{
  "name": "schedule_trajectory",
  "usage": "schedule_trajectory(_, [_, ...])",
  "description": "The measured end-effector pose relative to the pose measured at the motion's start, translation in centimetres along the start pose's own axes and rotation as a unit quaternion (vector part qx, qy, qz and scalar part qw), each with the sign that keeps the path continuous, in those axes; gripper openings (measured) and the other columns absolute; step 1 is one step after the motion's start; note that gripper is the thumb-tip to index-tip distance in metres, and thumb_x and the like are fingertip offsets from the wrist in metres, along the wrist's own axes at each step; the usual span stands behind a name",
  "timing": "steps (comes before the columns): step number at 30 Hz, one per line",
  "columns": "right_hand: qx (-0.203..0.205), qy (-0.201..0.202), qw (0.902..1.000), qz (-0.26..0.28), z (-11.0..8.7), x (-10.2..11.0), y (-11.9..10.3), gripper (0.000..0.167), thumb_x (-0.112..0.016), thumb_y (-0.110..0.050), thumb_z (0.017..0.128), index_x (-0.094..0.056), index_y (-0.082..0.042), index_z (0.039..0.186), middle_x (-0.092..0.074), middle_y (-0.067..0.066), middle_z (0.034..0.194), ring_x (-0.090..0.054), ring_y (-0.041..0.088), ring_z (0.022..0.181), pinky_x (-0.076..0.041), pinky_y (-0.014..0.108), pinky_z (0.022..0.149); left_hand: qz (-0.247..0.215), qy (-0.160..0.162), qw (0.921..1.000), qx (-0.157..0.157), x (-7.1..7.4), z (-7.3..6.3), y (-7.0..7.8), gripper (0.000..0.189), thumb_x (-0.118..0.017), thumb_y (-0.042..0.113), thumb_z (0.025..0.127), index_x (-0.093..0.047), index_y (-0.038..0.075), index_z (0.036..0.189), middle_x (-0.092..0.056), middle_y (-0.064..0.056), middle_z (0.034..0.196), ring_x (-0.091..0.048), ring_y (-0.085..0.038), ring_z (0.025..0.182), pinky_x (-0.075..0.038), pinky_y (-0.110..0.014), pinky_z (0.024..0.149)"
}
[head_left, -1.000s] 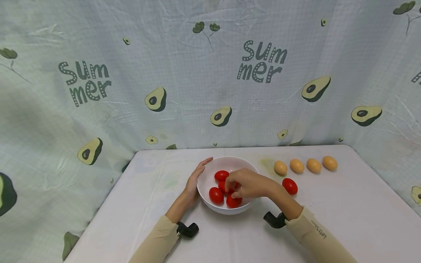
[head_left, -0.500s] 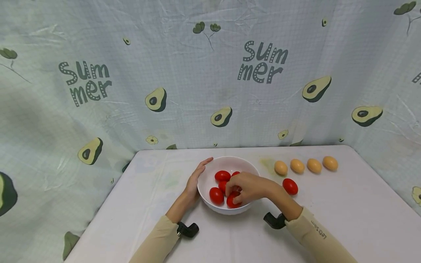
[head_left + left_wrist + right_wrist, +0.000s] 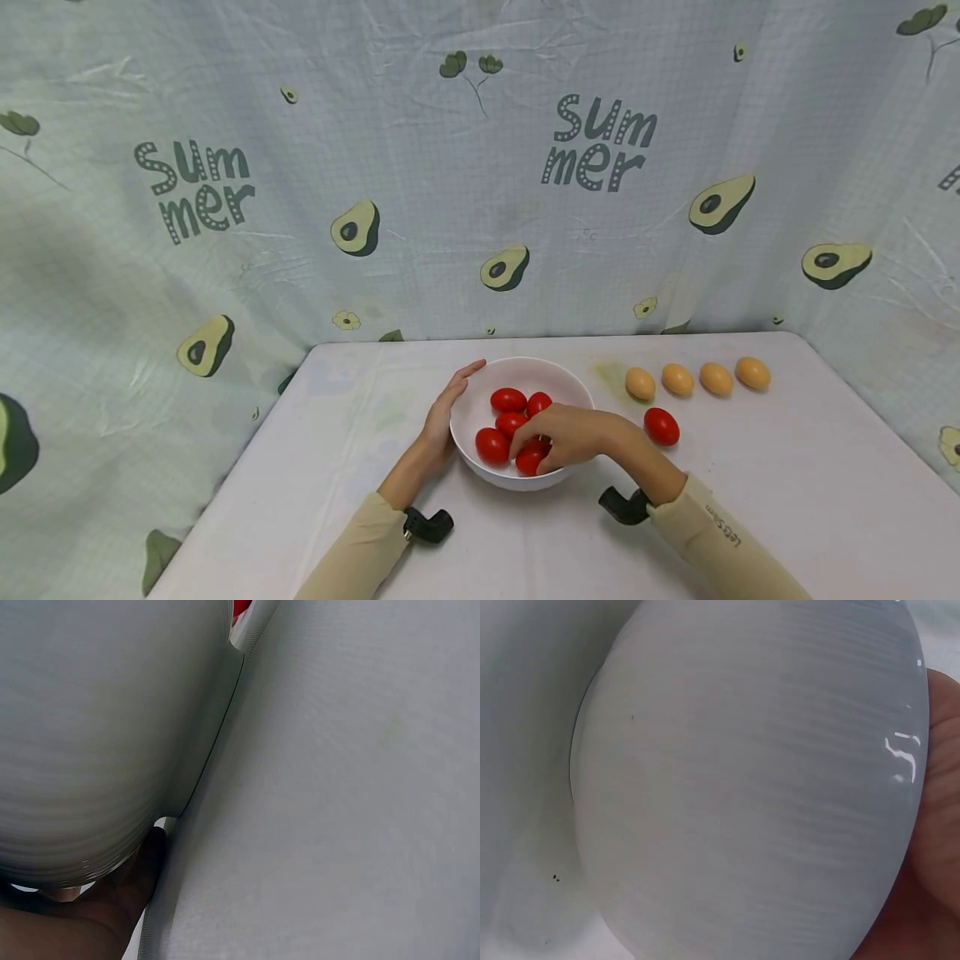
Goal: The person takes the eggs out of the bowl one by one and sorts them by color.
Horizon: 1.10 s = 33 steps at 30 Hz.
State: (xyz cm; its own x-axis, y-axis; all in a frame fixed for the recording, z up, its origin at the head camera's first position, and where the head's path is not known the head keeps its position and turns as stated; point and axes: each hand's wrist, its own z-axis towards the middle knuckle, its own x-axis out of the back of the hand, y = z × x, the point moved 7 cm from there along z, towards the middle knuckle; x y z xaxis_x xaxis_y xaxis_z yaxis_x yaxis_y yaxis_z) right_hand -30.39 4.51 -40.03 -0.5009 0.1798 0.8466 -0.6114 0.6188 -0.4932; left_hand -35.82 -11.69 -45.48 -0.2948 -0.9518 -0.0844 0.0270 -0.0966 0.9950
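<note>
A white bowl (image 3: 471, 412) holding several red eggs (image 3: 508, 400) stands on the table in the head view. Flat against its left outer side lies my left hand (image 3: 441, 421), fingers stretched along the wall. My right hand (image 3: 573, 435) reaches in over the right rim. Its curled fingers and thumb pinch the front red egg (image 3: 531, 460), partly covering it. The left wrist view has the bowl's outside (image 3: 90, 735) above my left hand (image 3: 90, 922). In the right wrist view the bowl wall (image 3: 742, 780) hides most of my right hand (image 3: 941, 802).
One more red egg (image 3: 662, 427) lies on the white table (image 3: 360, 442), right of the bowl. Behind it a row of several tan eggs (image 3: 677, 379) runs toward the back right. A printed curtain (image 3: 420, 183) hangs behind the table.
My right hand has come slightly nearer and lower in the bowl, baring the back right red egg. The red eggs beneath it have shifted a little. My left hand stays in place.
</note>
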Motion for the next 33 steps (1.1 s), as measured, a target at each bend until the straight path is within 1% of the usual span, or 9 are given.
schedule_trajectory(7, [-0.008,0.009,0.9998,0.018,0.0,-0.1,0.3,0.030,-0.083,-0.009,0.083,-0.076,-0.024,0.108,-0.069,-0.008,0.110,-0.056,0.013,0.106,-0.058,0.021,0.080,-0.003,0.003,1.0000,0.000,0.0,-0.1,0.0,0.052,-0.027,0.032,0.110,-0.038,0.022,0.159,-0.029,-0.002,0.170,-0.026,-0.029,0.157,-0.022,-0.051,0.130])
schedule_trajectory(11, [-0.003,0.009,0.9998,0.017,0.0,-0.1,0.3,0.030,-0.083,-0.009,0.083,-0.075,-0.025,0.107,-0.069,-0.009,0.109,-0.056,0.012,0.104,-0.057,0.020,0.079,-0.002,0.001,1.0000,-0.003,-0.1,-0.1,0.0,0.053,-0.027,0.032,0.110,-0.037,0.020,0.160,-0.028,-0.003,0.170,-0.025,-0.030,0.158,-0.022,-0.052,0.130])
schedule_trajectory(15, [0.004,0.009,0.9998,0.017,0.0,-0.1,0.4,0.030,-0.083,-0.010,0.084,-0.075,-0.025,0.108,-0.069,-0.010,0.109,-0.056,0.011,0.103,-0.056,0.019,0.079,-0.007,0.000,1.0000,-0.005,-0.1,-0.1,0.1,0.053,-0.026,0.031,0.110,-0.036,0.018,0.160,-0.028,-0.004,0.170,-0.026,-0.030,0.158,-0.022,-0.052,0.130])
schedule_trajectory(20, [0.011,0.015,0.9997,0.015,-0.1,0.1,0.4,0.030,-0.083,-0.011,0.084,-0.074,-0.025,0.108,-0.070,-0.010,0.108,-0.057,0.011,0.101,-0.056,0.019,0.079,-0.009,0.002,0.9999,-0.003,-0.2,-0.1,0.2,0.052,-0.026,0.031,0.110,-0.039,0.021,0.159,-0.028,-0.003,0.170,-0.025,-0.029,0.158,-0.020,-0.051,0.131])
schedule_trajectory(27, [-0.003,0.023,0.9996,0.016,-0.2,0.3,0.6,0.030,-0.084,-0.014,0.083,-0.074,-0.026,0.109,-0.069,-0.011,0.108,-0.057,0.011,0.101,-0.055,0.020,0.080,-0.011,0.001,0.9999,-0.007,-0.2,-0.1,0.2,0.052,-0.025,0.030,0.110,-0.038,0.019,0.159,-0.027,-0.004,0.171,-0.024,-0.029,0.158,-0.020,-0.051,0.131])
schedule_trajectory(33, [-0.001,0.033,0.9992,0.024,-0.6,0.9,0.3,0.029,-0.082,-0.014,0.083,-0.073,-0.028,0.107,-0.068,-0.013,0.107,-0.057,0.013,0.103,-0.055,0.022,0.080,-0.005,0.006,0.9999,-0.006,-0.1,-0.1,0.2,0.052,-0.027,0.032,0.110,-0.040,0.020,0.159,-0.028,-0.003,0.170,-0.025,-0.029,0.158,-0.021,-0.052,0.130])
